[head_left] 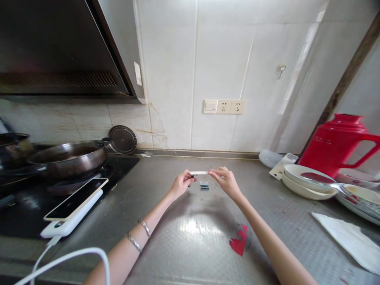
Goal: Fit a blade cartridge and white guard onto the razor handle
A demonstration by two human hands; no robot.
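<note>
A thin white strip [199,173] is stretched level between my two hands, above the metal counter. My left hand [179,185] pinches its left end, and my right hand [227,182] grips the right end between thumb and fingers. What the strip is made of does not show. Just below it on the counter lies a small clear and dark-banded piece [204,185], too small to name. A little black thing shows beside my left fingertips; whether I hold it I cannot tell.
A torn red scrap [239,240] lies on the counter. To the left are a phone [76,200] on a white power bank [73,215] with a cable, and a steel pan [69,160] on the stove. Stacked dishes [308,188], a red thermos [335,146] and white paper [346,237] stand right.
</note>
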